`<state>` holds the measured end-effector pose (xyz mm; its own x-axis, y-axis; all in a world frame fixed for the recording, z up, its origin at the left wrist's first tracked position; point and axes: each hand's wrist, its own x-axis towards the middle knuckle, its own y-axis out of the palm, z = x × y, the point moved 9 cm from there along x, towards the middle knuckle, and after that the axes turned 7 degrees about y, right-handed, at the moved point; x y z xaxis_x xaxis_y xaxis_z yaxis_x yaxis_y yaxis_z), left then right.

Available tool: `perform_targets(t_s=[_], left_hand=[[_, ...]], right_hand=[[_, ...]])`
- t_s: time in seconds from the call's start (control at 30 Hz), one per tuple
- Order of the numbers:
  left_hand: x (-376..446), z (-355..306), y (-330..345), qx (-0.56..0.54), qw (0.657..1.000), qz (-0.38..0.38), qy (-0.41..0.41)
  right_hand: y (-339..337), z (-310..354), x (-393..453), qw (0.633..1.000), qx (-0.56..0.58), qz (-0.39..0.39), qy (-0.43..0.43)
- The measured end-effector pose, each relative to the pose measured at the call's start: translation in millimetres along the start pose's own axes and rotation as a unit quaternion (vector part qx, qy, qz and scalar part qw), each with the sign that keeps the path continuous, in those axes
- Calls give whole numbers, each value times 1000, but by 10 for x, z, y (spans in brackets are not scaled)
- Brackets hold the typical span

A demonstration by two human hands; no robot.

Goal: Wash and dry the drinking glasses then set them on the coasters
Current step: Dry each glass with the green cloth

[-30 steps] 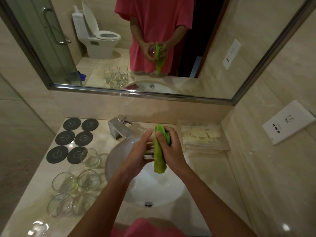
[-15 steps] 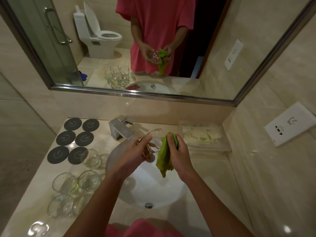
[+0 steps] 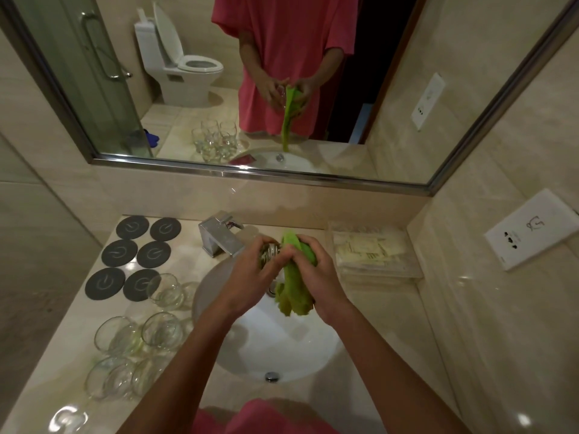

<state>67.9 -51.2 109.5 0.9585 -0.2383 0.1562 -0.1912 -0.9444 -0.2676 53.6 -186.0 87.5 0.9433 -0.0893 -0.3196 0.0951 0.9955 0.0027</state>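
A beige polished stone countertop (image 3: 385, 308) carries a white oval basin (image 3: 282, 349) with a chrome drain fitting (image 3: 272, 376) at its near rim. A square chrome tap (image 3: 221, 236) stands behind the basin. Right of the basin lies a clear plastic tray of pale wrapped sachets (image 3: 371, 252), set against the wall. A white wall plate with sockets (image 3: 532, 230) is fixed to the beige tiled right wall. Above the counter hangs a metal-framed mirror (image 3: 250, 176). Reflected in it are a white toilet with raised lid (image 3: 180, 64), a glass shower door with a chrome handle (image 3: 100, 48) and a second white wall plate (image 3: 428, 101).
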Motion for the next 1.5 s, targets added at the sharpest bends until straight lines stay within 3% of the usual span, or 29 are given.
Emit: perform_targets(t_s=[0.1, 0.2, 0.3, 0.37, 0.47, 0.57, 0.63, 0.7, 0.77, 0.8, 0.83, 0.9, 1.0, 1.07, 1.13, 1.2, 1.27, 1.37, 1.43, 1.5], left_hand=[[-31, -51, -18, 36, 999, -8, 28], [-39, -87, -9, 67, 996, 0, 65], [-32, -93, 13, 90, 992, 2, 84], [-23, -66, 4, 54, 995, -23, 76], [-3, -5, -95, 7, 995, -92, 42], [31, 158, -113, -57, 990, -106, -70], [5, 374, -47, -161, 963, -96, -194], [-73, 553, 45, -223, 927, -68, -294], [-156, 583, 132, -239, 912, -28, -332], [-180, 547, 162, -252, 910, -20, -330], [-198, 473, 178, -265, 907, -22, -326], [-195, 264, 170, -254, 924, -32, -284], [-72, 30, 58, -67, 989, -58, -122], [-30, -34, 39, 2, 997, -70, -11], [-33, -57, 84, 102, 990, -54, 82], [-73, -121, 147, 165, 975, -45, 144], [-79, -90, 106, 148, 974, -73, 155], [-67, -55, 33, 6, 988, -127, 90], [-9, 85, 58, -98, 986, -125, -53], [-63, 369, 178, -212, 941, -70, -253]], right_hand=[[24, -89, 68, 991, 84, 6, 103], [115, -113, 48, 969, 109, 77, 209], [161, -51, 19, 955, 127, 121, 238], [158, -11, 63, 974, 77, 102, 188], [128, 115, 39, 999, -26, -3, 42], [197, 212, -103, 989, -90, -41, -110], [235, 248, -172, 959, -173, -38, -222], [280, 280, -260, 901, -263, -23, -344], [276, 303, -341, 848, -311, -19, -429], [263, 306, -351, 841, -313, -17, -442], [231, 293, -314, 853, -299, -18, -427], [122, 269, -188, 917, -228, -31, -326], [54, 161, 11, 992, -91, -6, -84], [78, 77, 57, 996, -5, 46, 73], [131, 27, 5, 974, 52, 112, 188], [156, 20, -55, 957, 69, 151, 239], [135, 68, -21, 967, 43, 139, 208], [25, 232, 32, 997, -45, 22, 57], [49, 338, -19, 990, -131, -22, -50], [99, 396, -91, 957, -246, -29, -148]])
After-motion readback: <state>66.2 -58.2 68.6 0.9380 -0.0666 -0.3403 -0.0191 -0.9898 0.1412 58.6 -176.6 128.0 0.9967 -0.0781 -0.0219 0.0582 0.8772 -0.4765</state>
